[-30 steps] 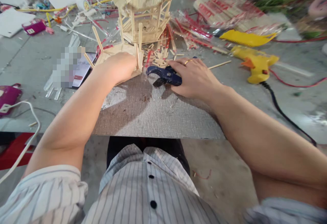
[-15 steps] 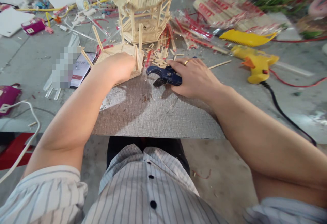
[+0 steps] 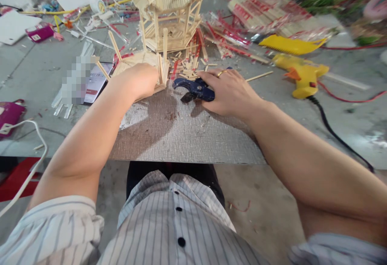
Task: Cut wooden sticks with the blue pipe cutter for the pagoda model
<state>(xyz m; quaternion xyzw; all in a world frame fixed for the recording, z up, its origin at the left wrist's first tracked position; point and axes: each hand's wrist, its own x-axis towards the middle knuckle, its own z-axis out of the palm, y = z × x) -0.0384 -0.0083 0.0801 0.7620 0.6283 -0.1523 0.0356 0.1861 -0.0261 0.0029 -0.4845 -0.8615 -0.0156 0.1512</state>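
My left hand (image 3: 141, 80) is closed at the near side of a low base made of wooden sticks (image 3: 137, 58), which has several posts standing up from it. Its fingertips are hidden behind the hand, so what they hold does not show. Beside it, my right hand (image 3: 232, 89) lies wrapped over the handles of a blue pipe cutter (image 3: 195, 88). The cutter's hooked jaw is apart from its dark blade and points left, with nothing visible between them. Behind the base stands a taller pavilion model of the same sticks (image 3: 171, 19).
Short cut sticks (image 3: 190, 69) lie between base and cutter. A yellow glue gun (image 3: 305, 75) with a black cord and a yellow-handled saw (image 3: 292, 44) are at right. Packs of sticks (image 3: 272, 13) lie behind. A phone (image 3: 98, 81) and clear glue sticks (image 3: 65, 105) are at left.
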